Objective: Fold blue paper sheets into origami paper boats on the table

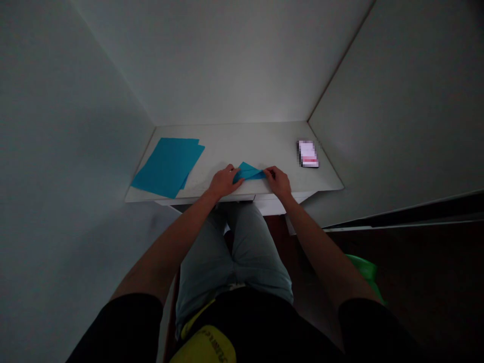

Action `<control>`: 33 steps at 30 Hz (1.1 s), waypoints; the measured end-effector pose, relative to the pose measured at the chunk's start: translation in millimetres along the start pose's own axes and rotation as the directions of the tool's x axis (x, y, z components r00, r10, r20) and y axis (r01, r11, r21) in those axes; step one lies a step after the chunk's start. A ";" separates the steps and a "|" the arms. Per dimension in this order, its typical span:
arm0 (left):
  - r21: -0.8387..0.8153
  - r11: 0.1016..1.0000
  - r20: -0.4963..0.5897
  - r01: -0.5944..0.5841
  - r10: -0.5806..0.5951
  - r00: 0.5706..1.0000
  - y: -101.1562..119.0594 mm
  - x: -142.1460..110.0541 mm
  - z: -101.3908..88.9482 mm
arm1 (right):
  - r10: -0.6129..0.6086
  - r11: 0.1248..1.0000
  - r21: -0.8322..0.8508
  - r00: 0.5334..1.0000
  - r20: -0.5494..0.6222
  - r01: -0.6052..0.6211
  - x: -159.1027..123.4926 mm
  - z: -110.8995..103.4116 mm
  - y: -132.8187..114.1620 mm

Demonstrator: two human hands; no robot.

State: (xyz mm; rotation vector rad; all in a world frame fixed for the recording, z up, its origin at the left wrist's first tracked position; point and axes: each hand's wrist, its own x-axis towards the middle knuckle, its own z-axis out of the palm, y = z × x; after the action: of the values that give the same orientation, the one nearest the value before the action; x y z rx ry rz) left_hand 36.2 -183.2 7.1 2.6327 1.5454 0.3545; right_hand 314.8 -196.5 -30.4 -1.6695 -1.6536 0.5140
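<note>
Nearest are the black shirt (pixel 272 322) with its yellow patch (pixel 207 345) and the pale jeans (pixel 260 252), the knees reaching under the worktop (pixel 245 136). Off to the right, low down, sits a green thing (pixel 365 269), too dark to make out. Beyond the lap, a white drawer front (pixel 270 205) shows below the worktop's edge. Just past that edge lies the folded blue paper (pixel 247 172), its long axis running side to side, one corner pointing at the far wall (pixel 230 65) and its right end narrowing to a tip. The right hand (pixel 279 181) has its grip pinched nearly closed on that tip. The left hand (pixel 225 182) covers the other end, thumb a little apart from the fingers; whether it pinches or only presses, I cannot tell. Farther left lie overlapping blue sheets (pixel 166 164), farther right a lit phone (pixel 308 154), both well apart from the hands, so nothing stands in their way
</note>
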 end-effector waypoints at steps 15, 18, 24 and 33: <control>0.047 0.997 0.054 0.060 -0.062 0.997 26.4 10.2 -4.7 | 0.121 0.989 0.088 0.992 -0.024 -0.118 -3.5 -3.8 -9.9; -0.014 0.996 0.020 0.088 -0.088 0.996 38.0 11.5 -1.1 | 0.164 0.980 0.121 0.984 -0.063 -0.155 -1.7 -2.6 -9.1; -0.195 0.978 -0.152 0.080 -0.111 0.982 57.1 12.5 19.8 | 0.212 0.960 0.223 0.962 -0.173 -0.171 -0.6 3.8 -3.1; -0.494 0.868 -0.226 0.047 -0.181 0.957 59.9 18.7 31.7 | 0.116 0.962 0.257 0.989 -0.093 -0.088 0.4 2.9 -5.6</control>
State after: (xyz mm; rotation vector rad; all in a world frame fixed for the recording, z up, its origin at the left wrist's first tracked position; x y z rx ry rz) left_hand 103.4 -194.6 -10.2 2.1563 1.4300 0.9812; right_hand 308.9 -196.0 -28.2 -1.5702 -1.3680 0.6453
